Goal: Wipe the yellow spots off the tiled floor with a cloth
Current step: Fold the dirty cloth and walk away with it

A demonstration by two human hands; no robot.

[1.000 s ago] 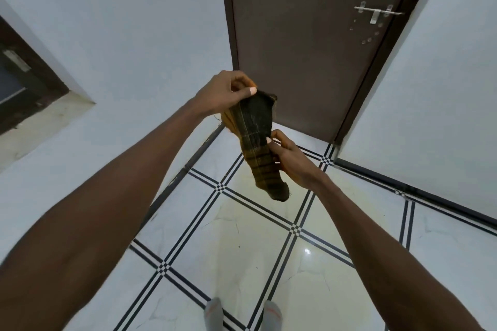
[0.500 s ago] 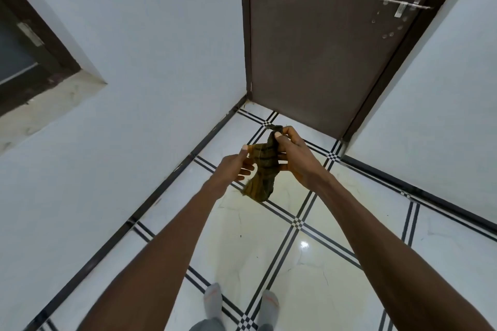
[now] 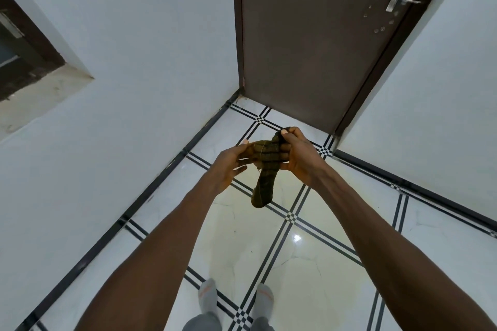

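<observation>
Dark olive striped cloth point(image 3: 265, 169), bunched and hanging limp (held aloft), above glossy tiled floor point(image 3: 309, 277), faint yellowish tinge toward 6 o'clock

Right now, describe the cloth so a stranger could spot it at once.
Start at the dark brown door, then drop to the white tiled floor before it. Above it, both hands hold up a dark olive-brown striped cloth, hanging limp: the only fabric in hand.
</observation>
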